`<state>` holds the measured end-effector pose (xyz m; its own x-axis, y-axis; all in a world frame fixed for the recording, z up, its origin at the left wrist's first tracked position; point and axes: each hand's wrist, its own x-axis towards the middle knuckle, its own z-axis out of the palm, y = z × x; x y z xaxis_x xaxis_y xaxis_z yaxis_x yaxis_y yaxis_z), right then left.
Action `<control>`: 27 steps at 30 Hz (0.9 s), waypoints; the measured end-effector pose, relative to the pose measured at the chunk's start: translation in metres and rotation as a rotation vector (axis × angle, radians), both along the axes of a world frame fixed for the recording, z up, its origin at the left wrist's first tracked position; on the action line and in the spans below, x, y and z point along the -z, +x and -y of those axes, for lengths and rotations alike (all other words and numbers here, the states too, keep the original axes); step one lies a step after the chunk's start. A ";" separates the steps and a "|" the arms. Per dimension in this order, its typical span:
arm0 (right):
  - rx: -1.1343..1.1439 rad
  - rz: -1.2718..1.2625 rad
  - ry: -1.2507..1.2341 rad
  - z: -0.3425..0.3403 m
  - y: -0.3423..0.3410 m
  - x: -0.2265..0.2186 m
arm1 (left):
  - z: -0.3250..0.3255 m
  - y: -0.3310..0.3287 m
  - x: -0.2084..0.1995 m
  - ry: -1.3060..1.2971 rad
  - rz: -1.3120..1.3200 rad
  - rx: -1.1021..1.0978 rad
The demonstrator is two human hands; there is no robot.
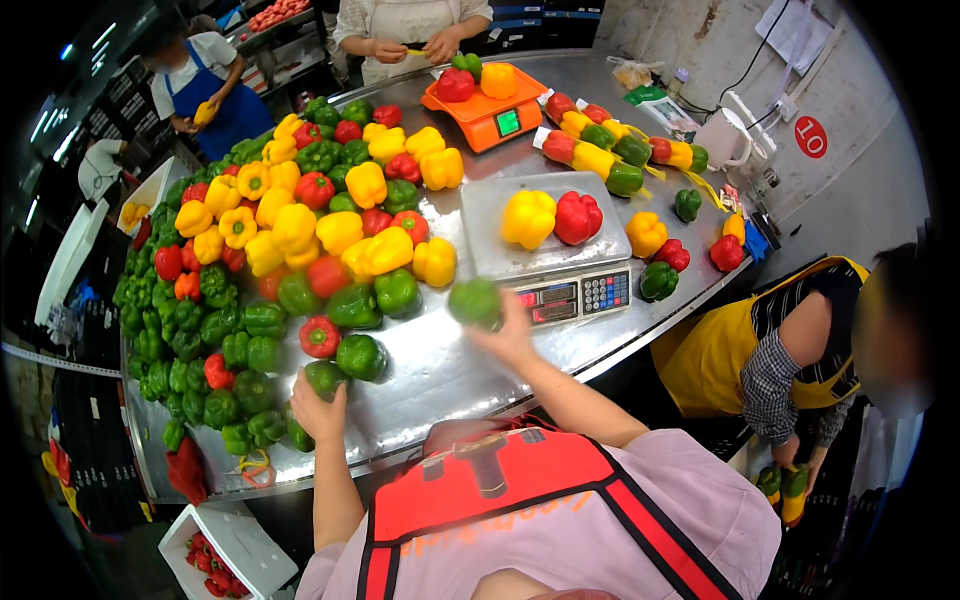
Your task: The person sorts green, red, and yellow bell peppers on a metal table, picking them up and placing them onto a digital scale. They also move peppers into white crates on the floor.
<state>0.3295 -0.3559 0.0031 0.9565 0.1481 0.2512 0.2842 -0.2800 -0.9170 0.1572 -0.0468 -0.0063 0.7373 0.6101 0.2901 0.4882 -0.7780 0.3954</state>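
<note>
My right hand (508,338) holds a green bell pepper (475,302) up just left of the grey scale (590,292). A yellow pepper (528,219) and a red pepper (577,217) lie on the scale's pan. My left hand (318,410) rests on another green pepper (325,378) near the front edge of the steel table (440,370). A big heap of red, yellow and green peppers (290,240) covers the table's left half.
An orange scale (490,110) with three peppers stands at the back. Wrapped pepper packs (600,150) and loose peppers lie to the right. A person in a yellow apron (790,350) bends at the right; two others work behind the table. A white box (235,550) sits below left.
</note>
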 end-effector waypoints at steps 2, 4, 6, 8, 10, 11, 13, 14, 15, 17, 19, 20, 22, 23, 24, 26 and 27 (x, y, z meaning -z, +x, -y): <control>0.196 0.143 -0.137 0.018 0.024 -0.029 | -0.001 -0.002 0.002 0.022 0.011 -0.002; 0.303 0.154 -0.180 0.027 0.045 -0.031 | -0.002 -0.001 0.004 0.035 0.021 0.013; 0.306 0.107 -0.198 0.031 0.052 -0.038 | -0.003 -0.002 0.006 0.041 0.024 0.026; 0.207 -0.034 -0.063 0.029 0.050 -0.047 | -0.004 -0.003 0.003 -0.014 -0.011 0.014; 0.017 -0.268 0.225 0.027 0.042 -0.063 | -0.004 -0.004 0.001 -0.031 -0.006 0.016; -0.057 -0.319 0.318 0.024 0.035 -0.072 | -0.005 -0.004 0.001 -0.018 0.014 0.020; -0.202 -0.424 0.506 0.017 0.019 -0.088 | 0.007 0.001 -0.018 0.008 -0.009 0.031; -0.264 -0.412 0.527 0.013 0.013 -0.090 | 0.014 0.005 -0.026 0.038 0.050 0.072; -0.319 -0.397 0.547 0.010 0.007 -0.091 | 0.021 0.012 -0.033 0.050 0.190 0.157; -0.407 -0.408 0.581 0.000 -0.007 -0.096 | 0.047 0.029 -0.061 -0.388 0.284 0.267; -0.494 -0.440 0.612 -0.011 -0.019 -0.101 | 0.077 0.042 -0.087 -1.040 0.328 0.497; -0.533 -0.456 0.627 -0.016 -0.025 -0.102 | 0.090 0.046 -0.094 -1.191 0.307 0.596; -0.570 -0.458 0.573 -0.023 -0.035 -0.092 | 0.119 0.058 -0.110 -1.406 0.362 0.698; -0.583 -0.480 0.552 -0.025 -0.038 -0.087 | 0.129 0.060 -0.106 -1.409 0.412 0.706; -0.594 -0.502 0.532 -0.028 -0.041 -0.083 | 0.133 0.061 -0.102 -1.410 0.461 0.714; -0.528 -0.559 0.579 -0.028 -0.038 -0.074 | 0.137 0.063 -0.104 -1.231 0.469 0.685; -0.484 -0.658 0.656 -0.028 -0.034 -0.068 | 0.138 0.064 -0.106 -1.141 0.473 0.670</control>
<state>0.2959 -0.3281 0.0714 0.8086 0.5742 -0.1283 -0.3774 0.3388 -0.8618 0.2211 -0.1851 0.0994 0.9513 0.2508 0.1795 -0.1978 0.0495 0.9790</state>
